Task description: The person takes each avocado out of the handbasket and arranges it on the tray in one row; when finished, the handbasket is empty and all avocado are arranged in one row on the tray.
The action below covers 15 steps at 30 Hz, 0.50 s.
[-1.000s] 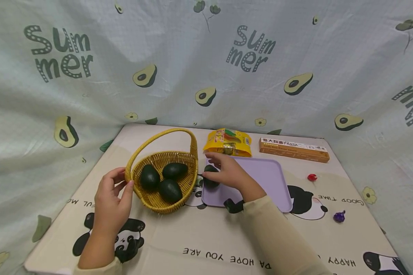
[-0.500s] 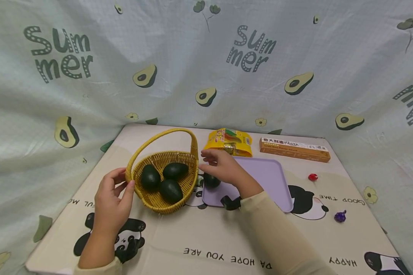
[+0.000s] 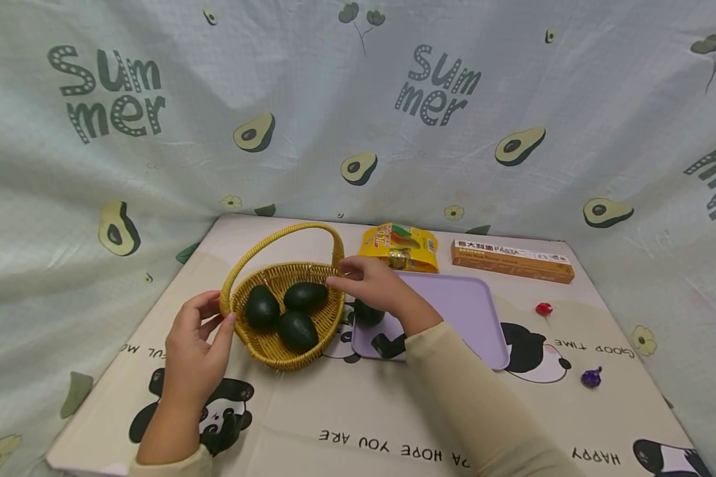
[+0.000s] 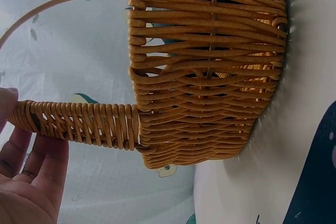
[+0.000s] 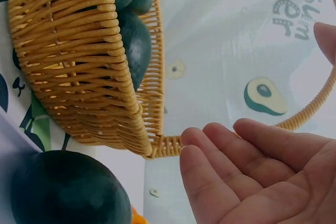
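A yellow wicker basket with an arched handle stands at the left of the table, several dark green avocados lying inside it. My left hand pinches the left foot of the basket's handle between thumb and fingers; the left wrist view shows the fingers against the woven handle. At the handle's right foot is my right hand, its fingers fairly straight and reaching past the handle, thumb apart. Whether they touch it I cannot tell. Below that hand, another avocado rests on the purple tray, partly hidden in the head view.
Behind the tray lies a yellow mango-printed bag. A brown pasta box is at the back right. Small red and purple wrapped pieces lie on the right side. A printed cloth hangs behind the table.
My right hand has moved left, from the avocado on the tray to the right foot of the basket's handle. The left hand has stayed on the handle; the basket has hardly moved.
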{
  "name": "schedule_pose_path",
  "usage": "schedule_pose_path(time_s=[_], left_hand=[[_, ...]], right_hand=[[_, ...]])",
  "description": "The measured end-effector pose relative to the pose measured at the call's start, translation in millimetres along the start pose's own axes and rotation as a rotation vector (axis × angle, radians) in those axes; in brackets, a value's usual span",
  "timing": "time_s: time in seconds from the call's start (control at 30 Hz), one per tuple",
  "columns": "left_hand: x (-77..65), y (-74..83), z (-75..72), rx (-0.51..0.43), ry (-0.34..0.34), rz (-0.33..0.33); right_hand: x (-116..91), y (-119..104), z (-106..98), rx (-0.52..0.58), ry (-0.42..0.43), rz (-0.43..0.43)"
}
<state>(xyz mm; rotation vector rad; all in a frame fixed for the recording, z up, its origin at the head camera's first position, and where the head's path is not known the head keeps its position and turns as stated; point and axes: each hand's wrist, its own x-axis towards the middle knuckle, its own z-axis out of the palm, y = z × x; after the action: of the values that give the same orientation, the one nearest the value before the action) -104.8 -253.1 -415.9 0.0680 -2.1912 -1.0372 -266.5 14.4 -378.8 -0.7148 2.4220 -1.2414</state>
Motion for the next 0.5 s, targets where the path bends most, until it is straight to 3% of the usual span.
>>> schedule_pose_path(time_s=[0.5], left_hand=[[-1.6, 0.4, -0.4, 0.003, 0.0, -0.007]], right_hand=[[19, -9, 10, -0.054, -0.05, 0.022]])
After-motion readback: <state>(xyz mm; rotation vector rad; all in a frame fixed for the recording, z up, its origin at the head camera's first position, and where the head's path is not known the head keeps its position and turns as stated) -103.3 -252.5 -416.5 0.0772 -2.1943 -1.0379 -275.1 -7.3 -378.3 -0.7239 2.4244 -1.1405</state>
